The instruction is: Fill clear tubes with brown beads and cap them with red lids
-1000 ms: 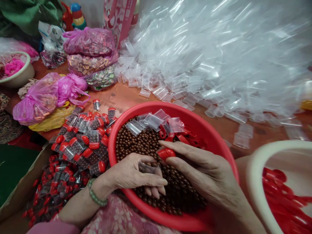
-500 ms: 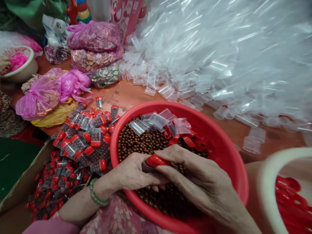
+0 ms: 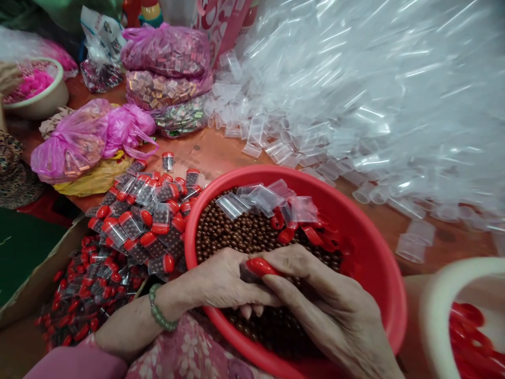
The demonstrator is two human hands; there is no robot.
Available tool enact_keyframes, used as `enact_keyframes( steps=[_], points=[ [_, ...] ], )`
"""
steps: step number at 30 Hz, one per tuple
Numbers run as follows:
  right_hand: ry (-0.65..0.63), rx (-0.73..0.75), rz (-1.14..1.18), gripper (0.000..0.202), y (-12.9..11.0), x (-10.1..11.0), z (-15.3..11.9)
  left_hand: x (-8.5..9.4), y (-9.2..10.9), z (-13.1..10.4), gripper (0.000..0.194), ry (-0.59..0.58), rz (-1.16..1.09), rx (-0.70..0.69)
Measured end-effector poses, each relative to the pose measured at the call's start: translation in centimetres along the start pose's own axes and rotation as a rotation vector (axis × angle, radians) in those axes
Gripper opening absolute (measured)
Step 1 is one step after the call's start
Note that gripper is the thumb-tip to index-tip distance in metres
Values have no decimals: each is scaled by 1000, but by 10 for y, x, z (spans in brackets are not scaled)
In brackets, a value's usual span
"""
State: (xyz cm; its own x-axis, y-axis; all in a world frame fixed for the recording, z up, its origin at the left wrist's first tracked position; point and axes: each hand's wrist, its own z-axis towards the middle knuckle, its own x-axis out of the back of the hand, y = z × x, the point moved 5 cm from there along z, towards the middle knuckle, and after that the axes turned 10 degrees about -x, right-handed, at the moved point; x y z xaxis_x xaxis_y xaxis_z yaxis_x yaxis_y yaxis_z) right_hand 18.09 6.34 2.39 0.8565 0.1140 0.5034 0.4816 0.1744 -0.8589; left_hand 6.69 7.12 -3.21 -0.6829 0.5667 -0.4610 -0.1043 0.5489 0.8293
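Both hands meet over a red basin (image 3: 379, 252) of small brown balls (image 3: 236, 231). My left hand (image 3: 229, 279), with a green bead bracelet (image 3: 160, 310) at the wrist, is closed around a container with a red cap (image 3: 261, 267). The thumb and finger of my right hand (image 3: 323, 300) press on that cap from the right. Clear empty sleeves (image 3: 260, 197) and loose red caps (image 3: 315, 234) lie on the balls at the back. Left of the basin is a heap of filled containers with red caps (image 3: 138, 226).
Clear sleeves (image 3: 355, 95) pile up at the back right. A white basin (image 3: 434, 300) with red caps stands at the right edge. Pink bags (image 3: 165, 52) lie at the back left. Another person's hand (image 3: 10, 79) is at a bowl (image 3: 59, 95), far left. A box (image 3: 43, 273) holds more containers.
The view has shifted slightly, so most things sit a little further right. Both hands keep their hold on the red-capped container. The other person's hand has moved up at the bowl.
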Motion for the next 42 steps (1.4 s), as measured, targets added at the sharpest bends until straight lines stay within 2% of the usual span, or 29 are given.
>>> enact_keyframes(
  steps=[7,11,14,15,17,19,20,25,29,33,35,37,39,42],
  points=[
    [123,-77,9,18,8,-6,-7,1,2,4,32,33,-12,-32],
    [110,-13,-87,17,3,-6,-5,1,-1,3,30,40,3,8],
    [24,45,-185,11,-3,-4,-2,1,-4,3,36,14,-10,44],
    [-10,75,-233,15,-6,-4,-1,1,-3,3,40,5,-34,41],
    [-46,151,-355,44,-10,-8,-2,0,-2,2,47,-6,-95,28],
    [-15,213,-482,72,-11,-13,-4,1,0,2,51,7,-152,16],
    [20,229,-536,76,-11,-15,-5,1,0,3,52,20,-176,16],
    [169,287,-718,52,-11,-27,-4,1,0,3,50,39,-218,17],
    [194,455,-789,59,-22,-25,0,2,5,1,47,0,-330,-52],
    [154,461,-759,57,-22,-20,6,3,5,4,53,-76,-524,-3],
    [138,454,-765,54,-18,-20,7,3,2,9,61,-42,-562,50],
    [137,460,-778,56,-14,-23,7,4,-2,14,61,46,-567,97],
    [145,466,-784,59,-10,-25,7,4,-6,17,53,182,-577,100],
    [169,484,-797,57,-7,-28,5,7,-5,15,39,387,-526,33]
  ],
)
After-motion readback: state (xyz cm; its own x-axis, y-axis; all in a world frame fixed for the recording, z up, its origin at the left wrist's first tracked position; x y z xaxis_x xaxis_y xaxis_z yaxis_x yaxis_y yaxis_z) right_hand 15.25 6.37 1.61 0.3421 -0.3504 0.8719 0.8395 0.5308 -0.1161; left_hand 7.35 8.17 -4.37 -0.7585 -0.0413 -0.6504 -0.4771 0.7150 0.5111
